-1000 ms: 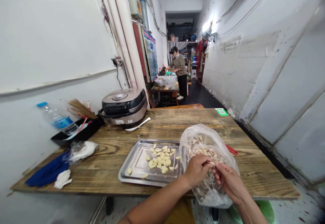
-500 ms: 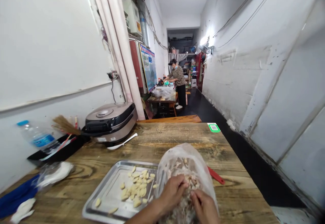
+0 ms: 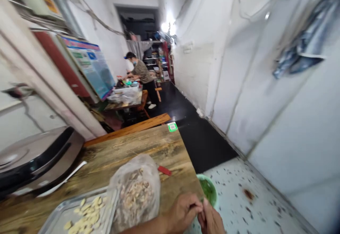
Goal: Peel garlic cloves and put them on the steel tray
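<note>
My left hand (image 3: 184,211) and my right hand (image 3: 211,220) meet at the bottom edge, past the right edge of the wooden table (image 3: 138,145) and above a green bin (image 3: 208,189). Both have their fingers pinched together on something too small to make out. Just left of them stands a clear plastic bag (image 3: 135,191) full of garlic cloves and skins. Beside the bag lies a metal tray (image 3: 66,212) with several peeled garlic cloves (image 3: 85,220).
A grey rice cooker (image 3: 34,163) and a white spoon (image 3: 63,179) sit at the table's left. A red tool (image 3: 164,170) lies behind the bag and a green sticker (image 3: 172,126) marks the far corner. Another person (image 3: 140,76) works at a distant table. Speckled floor lies to the right.
The view has swung right and tilted. My hands have left the bag's mouth and moved right, off the table edge, over the green bin.
</note>
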`<move>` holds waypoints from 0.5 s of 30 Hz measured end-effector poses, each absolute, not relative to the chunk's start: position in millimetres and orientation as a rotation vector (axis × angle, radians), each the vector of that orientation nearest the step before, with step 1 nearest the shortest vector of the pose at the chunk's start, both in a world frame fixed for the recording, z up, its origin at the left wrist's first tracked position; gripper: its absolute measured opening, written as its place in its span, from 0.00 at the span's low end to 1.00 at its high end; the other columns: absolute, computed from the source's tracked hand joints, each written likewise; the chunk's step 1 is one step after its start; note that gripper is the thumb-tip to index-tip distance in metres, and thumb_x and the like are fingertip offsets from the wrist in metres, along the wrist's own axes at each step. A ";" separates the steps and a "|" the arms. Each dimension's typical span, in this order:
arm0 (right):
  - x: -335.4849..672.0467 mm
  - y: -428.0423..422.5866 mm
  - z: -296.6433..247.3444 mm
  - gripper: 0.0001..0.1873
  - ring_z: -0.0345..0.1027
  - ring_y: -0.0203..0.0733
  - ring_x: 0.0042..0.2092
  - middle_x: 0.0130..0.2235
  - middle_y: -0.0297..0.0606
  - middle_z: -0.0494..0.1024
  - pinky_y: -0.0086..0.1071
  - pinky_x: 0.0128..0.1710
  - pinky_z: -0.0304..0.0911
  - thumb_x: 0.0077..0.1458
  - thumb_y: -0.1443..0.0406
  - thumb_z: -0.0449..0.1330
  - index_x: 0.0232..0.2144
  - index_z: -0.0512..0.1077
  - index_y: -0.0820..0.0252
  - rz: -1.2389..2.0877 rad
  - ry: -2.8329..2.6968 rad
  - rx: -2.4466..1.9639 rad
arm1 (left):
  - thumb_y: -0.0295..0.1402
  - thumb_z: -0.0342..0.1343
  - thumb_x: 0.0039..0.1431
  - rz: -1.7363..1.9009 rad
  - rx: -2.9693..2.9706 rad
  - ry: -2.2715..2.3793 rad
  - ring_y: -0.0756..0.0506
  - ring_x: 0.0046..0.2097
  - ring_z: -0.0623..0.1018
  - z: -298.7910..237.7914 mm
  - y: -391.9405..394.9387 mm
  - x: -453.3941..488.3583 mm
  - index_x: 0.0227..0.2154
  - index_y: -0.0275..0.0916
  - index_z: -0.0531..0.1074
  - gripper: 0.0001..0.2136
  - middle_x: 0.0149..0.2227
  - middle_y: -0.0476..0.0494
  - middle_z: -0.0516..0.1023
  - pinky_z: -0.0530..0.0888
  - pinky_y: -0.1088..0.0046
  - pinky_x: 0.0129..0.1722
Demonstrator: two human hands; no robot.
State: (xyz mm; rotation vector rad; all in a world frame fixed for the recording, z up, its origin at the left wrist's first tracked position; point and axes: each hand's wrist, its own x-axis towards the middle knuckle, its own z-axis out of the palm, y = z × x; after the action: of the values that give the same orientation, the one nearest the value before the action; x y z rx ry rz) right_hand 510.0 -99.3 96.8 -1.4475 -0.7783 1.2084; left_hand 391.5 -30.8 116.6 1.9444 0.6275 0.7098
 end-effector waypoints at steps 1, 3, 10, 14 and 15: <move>525.8 -117.3 109.7 0.28 0.51 0.35 0.18 0.14 0.31 0.58 0.29 0.17 0.47 0.46 0.40 0.51 0.15 0.60 0.56 1.225 -0.706 -1.445 | 0.38 0.46 0.60 0.699 1.980 0.618 0.50 0.28 0.72 127.7 -46.2 412.7 0.23 0.37 0.68 0.14 0.23 0.46 0.74 0.67 0.75 0.34; 553.2 -151.6 132.9 0.28 0.42 0.31 0.17 0.15 0.26 0.50 0.27 0.17 0.39 0.47 0.41 0.51 0.17 0.55 0.57 1.250 -0.534 -1.415 | 0.39 0.45 0.60 0.628 2.030 0.636 0.49 0.28 0.71 149.6 -75.6 450.9 0.24 0.37 0.68 0.14 0.24 0.45 0.73 0.66 0.75 0.31; 619.5 -225.9 174.2 0.28 0.40 0.31 0.18 0.16 0.25 0.48 0.27 0.17 0.39 0.50 0.40 0.45 0.18 0.51 0.56 1.004 -0.416 -1.644 | 0.35 0.37 0.62 0.250 2.307 0.474 0.48 0.27 0.66 195.8 -134.1 544.3 0.25 0.39 0.62 0.13 0.24 0.48 0.66 0.62 0.73 0.29; 657.2 -237.2 170.9 0.26 0.55 0.37 0.22 0.19 0.34 0.63 0.31 0.23 0.51 0.57 0.46 0.42 0.18 0.59 0.57 0.502 -0.726 -1.849 | 0.33 0.34 0.61 0.194 2.108 0.600 0.49 0.26 0.63 200.6 -142.9 589.1 0.20 0.39 0.56 0.15 0.21 0.50 0.61 0.62 0.73 0.29; 669.3 -237.3 168.9 0.25 0.56 0.37 0.23 0.20 0.35 0.64 0.31 0.24 0.52 0.59 0.49 0.41 0.19 0.61 0.57 0.348 -0.841 -1.890 | 0.32 0.35 0.60 0.188 2.060 0.619 0.49 0.27 0.63 200.8 -143.0 600.8 0.19 0.39 0.56 0.15 0.21 0.50 0.61 0.62 0.73 0.30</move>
State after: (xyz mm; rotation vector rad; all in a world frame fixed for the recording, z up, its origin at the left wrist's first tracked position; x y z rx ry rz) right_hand 669.3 -237.3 168.9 -1.8898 -0.8410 0.3480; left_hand 600.8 -143.0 200.8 2.0600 0.6194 0.1879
